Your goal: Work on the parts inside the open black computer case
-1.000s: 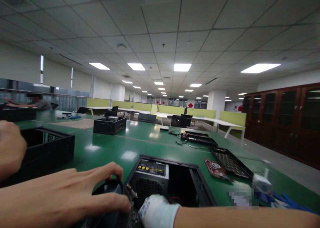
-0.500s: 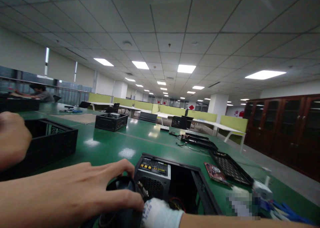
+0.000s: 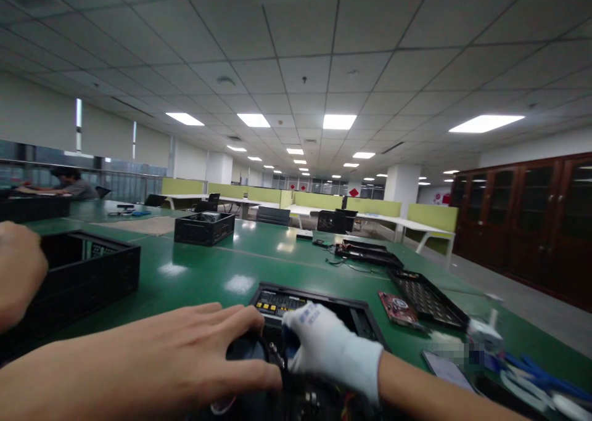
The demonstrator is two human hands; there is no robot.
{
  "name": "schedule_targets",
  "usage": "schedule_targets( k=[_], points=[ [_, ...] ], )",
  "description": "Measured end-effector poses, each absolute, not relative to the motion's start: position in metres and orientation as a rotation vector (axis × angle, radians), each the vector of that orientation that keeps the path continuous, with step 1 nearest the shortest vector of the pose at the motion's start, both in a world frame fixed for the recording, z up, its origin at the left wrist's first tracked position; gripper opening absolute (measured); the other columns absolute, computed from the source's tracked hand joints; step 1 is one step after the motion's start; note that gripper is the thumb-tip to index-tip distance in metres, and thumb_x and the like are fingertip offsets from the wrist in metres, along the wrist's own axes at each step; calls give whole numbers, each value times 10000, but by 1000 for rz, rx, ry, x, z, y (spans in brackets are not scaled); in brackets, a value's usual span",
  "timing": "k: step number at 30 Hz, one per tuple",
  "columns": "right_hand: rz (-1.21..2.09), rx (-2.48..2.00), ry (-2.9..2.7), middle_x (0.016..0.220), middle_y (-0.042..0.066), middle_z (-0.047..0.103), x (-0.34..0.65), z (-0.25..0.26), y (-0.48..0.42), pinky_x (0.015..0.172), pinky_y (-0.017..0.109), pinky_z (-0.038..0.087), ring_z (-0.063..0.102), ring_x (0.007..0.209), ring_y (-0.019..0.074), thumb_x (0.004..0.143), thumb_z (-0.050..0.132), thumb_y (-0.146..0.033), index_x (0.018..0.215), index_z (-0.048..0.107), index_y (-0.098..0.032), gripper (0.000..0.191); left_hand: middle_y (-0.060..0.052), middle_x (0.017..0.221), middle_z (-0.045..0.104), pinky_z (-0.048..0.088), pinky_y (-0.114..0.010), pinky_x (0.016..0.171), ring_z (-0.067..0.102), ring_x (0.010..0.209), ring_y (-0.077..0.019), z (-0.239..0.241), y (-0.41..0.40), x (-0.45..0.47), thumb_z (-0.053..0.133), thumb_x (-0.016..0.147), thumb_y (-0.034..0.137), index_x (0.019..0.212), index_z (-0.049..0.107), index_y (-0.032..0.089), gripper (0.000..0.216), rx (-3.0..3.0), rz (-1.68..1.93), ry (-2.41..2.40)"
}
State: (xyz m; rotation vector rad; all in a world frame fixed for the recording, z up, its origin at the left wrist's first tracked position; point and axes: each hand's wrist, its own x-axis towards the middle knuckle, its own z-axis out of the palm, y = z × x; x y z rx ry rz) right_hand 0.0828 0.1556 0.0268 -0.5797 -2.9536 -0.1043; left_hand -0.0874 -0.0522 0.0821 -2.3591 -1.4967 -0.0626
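An open black computer case [image 3: 367, 322] lies at the bottom centre of the green table. Inside it sits a power supply with a yellow label [image 3: 276, 304]. My bare left hand [image 3: 185, 356] reaches in from the lower left, its fingers and thumb closed around a black round part [image 3: 244, 351] at the case's near-left corner. My right hand [image 3: 333, 347], in a white glove, lies over the power supply with its fingertips against that part. What its fingers grip is hidden. A blurred skin-coloured shape [image 3: 18, 273] fills the left edge.
A black crate [image 3: 97, 273] stands at the left and another [image 3: 203, 227] farther back. To the right of the case lie a red circuit board [image 3: 396, 307], a perforated black panel [image 3: 428, 299], black trays [image 3: 367, 254], and blue cables [image 3: 531, 371]. A person [image 3: 69, 183] sits far left.
My gloved right hand has risen from the bottom edge and moved over the power supply toward the round part. My left hand's fingers have stretched farther right across that part.
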Motion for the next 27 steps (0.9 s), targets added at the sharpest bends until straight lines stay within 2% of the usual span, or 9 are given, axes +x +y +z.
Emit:
schedule_targets(
  k=[2,4,10,13,16,19,22,25,27],
  points=[
    [58,-630,-2698,754,24,734,113,47,166,587,251,443,670,663,188,682,624,-230,803,704,-202,148,41,1613,316,470,-435,1094,463,1375,-275,84,-40,-77,887,493,44,1499,249,549,1294,-2474,96,-1458],
    [178,-684,-2457,691,-7,683,148,57,179,601,247,418,625,654,160,697,564,-222,733,653,-203,99,7,1591,353,439,-462,1128,447,1388,-291,81,-27,-66,874,488,-17,1504,262,521,1303,-2494,129,-1441],
    [378,-1001,-1972,691,-2,638,262,14,229,634,287,453,592,679,196,774,495,-448,779,614,-224,254,-40,1361,601,490,-377,1002,589,1219,-242,53,14,-42,720,825,75,1385,497,386,678,-2488,94,-1238],
    [423,-1153,-1941,745,21,676,306,-32,253,683,311,480,638,760,239,797,478,-533,838,640,-227,349,-66,1201,668,509,-343,856,639,1077,-252,31,43,-37,765,832,159,1277,575,343,519,-2455,261,-1142],
    [507,-1259,-1890,894,53,748,331,-71,268,782,336,512,682,914,294,762,502,-573,967,680,-219,446,-69,1054,687,483,-332,722,645,951,-268,9,70,-35,863,740,246,1149,625,330,481,-2399,421,-1108],
    [549,-1347,-1866,903,61,766,338,-96,270,811,357,523,701,908,310,714,523,-578,953,699,-219,466,-72,1047,685,460,-328,682,642,950,-264,-3,83,-34,836,764,219,1083,626,330,398,-2353,507,-1070],
    [478,-1375,-1882,846,65,758,332,-110,263,781,373,524,702,839,303,723,501,-563,904,703,-221,436,-98,1158,682,478,-336,744,639,1031,-269,-5,85,-30,879,722,220,1142,597,302,513,-2338,556,-1067],
    [365,-1325,-1862,978,76,765,325,-118,255,838,375,530,702,932,301,755,509,-541,1005,707,-221,451,-107,1192,685,494,-342,795,640,1053,-279,-7,84,-29,971,586,324,1213,569,268,747,-2402,569,-1050],
    [288,-1297,-1874,1038,77,767,322,-122,251,867,367,540,701,993,303,762,544,-524,1030,713,-228,434,-92,1147,704,506,-339,770,657,1013,-273,-9,86,-29,946,634,360,1229,558,276,716,-2434,574,-1027]
  ],
)
